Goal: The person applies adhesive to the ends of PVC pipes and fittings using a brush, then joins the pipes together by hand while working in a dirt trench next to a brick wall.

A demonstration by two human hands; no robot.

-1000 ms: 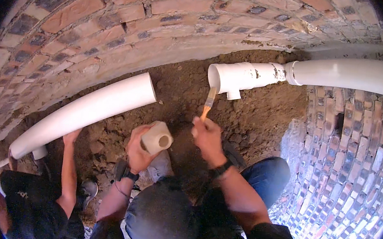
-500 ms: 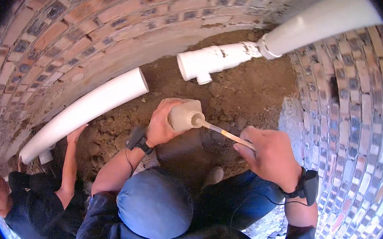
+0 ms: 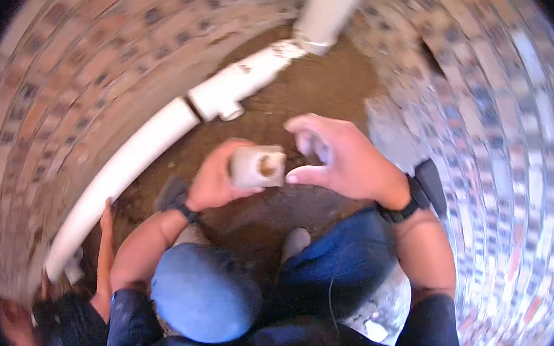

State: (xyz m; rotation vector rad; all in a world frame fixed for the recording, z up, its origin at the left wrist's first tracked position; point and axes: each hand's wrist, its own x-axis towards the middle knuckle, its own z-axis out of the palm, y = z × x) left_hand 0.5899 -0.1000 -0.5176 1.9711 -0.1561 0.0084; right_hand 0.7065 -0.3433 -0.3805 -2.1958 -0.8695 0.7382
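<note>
Currently | left hand (image 3: 215, 179): pale container (image 3: 252, 165) held | inside: seemingly brownish, blurred

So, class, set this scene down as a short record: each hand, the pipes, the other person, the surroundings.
Left hand: gripping a whitish container
Right hand: open beside the container, nothing visible in it
Pipes: long white pipe lined up with white branched fitting, dark line between them
Other person: hand at the long pipe's side
Surroundings: brick wall, brown soil
</note>
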